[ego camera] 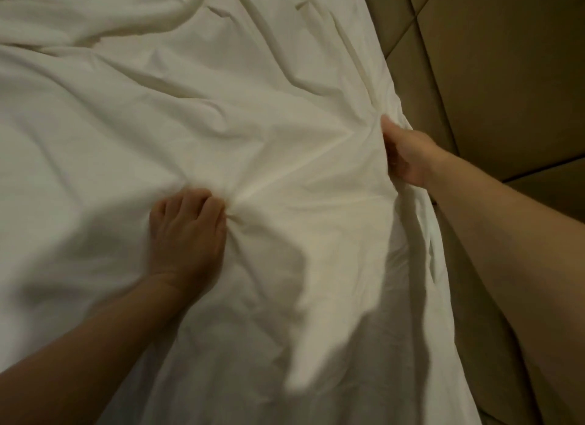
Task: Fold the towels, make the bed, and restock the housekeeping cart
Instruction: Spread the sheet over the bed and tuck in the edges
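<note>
A bunch of white bedding [221, 114] is gripped by the left hand [186, 231], fingers curled down into the cloth so that creases are drawn in tight towards the knuckles. Over at the right edge, the same white bedding is clutched by the right hand [405, 152], the fabric gathered inside the closed fingers and thumb just where the cloth meets the padded surface. Between the two hands the cloth is pulled into taut ridges running from one grip to the other. Below the right hand, a loose fold is seen hanging and blurred. Beyond the hands, the bedding is spread wide across the whole left and upper part of the view, rumpled with long soft wrinkles. Along the right side, a tan padded headboard [493, 76] with diagonal stitched seams is seen, just beside the bedding's edge.
</note>
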Demonstrator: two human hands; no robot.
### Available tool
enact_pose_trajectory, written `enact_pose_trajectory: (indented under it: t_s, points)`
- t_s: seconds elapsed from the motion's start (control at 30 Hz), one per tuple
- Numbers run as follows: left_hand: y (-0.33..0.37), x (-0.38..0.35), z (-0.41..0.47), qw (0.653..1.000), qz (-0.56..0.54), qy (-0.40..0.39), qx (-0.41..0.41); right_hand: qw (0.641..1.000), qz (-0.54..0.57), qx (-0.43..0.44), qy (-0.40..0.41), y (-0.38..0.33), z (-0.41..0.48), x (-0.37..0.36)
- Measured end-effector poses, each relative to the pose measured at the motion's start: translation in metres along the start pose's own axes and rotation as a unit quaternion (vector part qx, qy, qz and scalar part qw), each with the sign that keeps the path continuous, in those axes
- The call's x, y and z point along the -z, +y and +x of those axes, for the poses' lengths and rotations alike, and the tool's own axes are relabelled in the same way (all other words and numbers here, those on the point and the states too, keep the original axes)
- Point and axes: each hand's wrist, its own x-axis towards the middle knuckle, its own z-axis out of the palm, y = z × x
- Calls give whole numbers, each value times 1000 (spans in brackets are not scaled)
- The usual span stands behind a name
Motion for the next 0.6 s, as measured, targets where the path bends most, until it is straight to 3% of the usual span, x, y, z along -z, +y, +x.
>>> enact_pose_trajectory:
  t_s: [0.07, 0.2, 0.33, 0.5, 0.6]
  points:
    - [0, -2, -2, 1000, 7, 0, -3, 999, -30, 1, -33, 1, -4, 2]
    - [-1, -3, -2, 1000, 7, 0, 3, 984, -88, 53, 143, 5, 7, -3]
    - [-2, -6, -4, 1000, 11, -2, 7, 957, -196, 94, 192, 17, 13, -7]
    - [-1, -4, -2, 1000, 5, -8, 0, 869, -330, 243, 277, 5, 7, -46]
    - [-2, 2, 7, 1000, -19, -5, -1, 799, -448, 319, 243, 17, 13, -88]
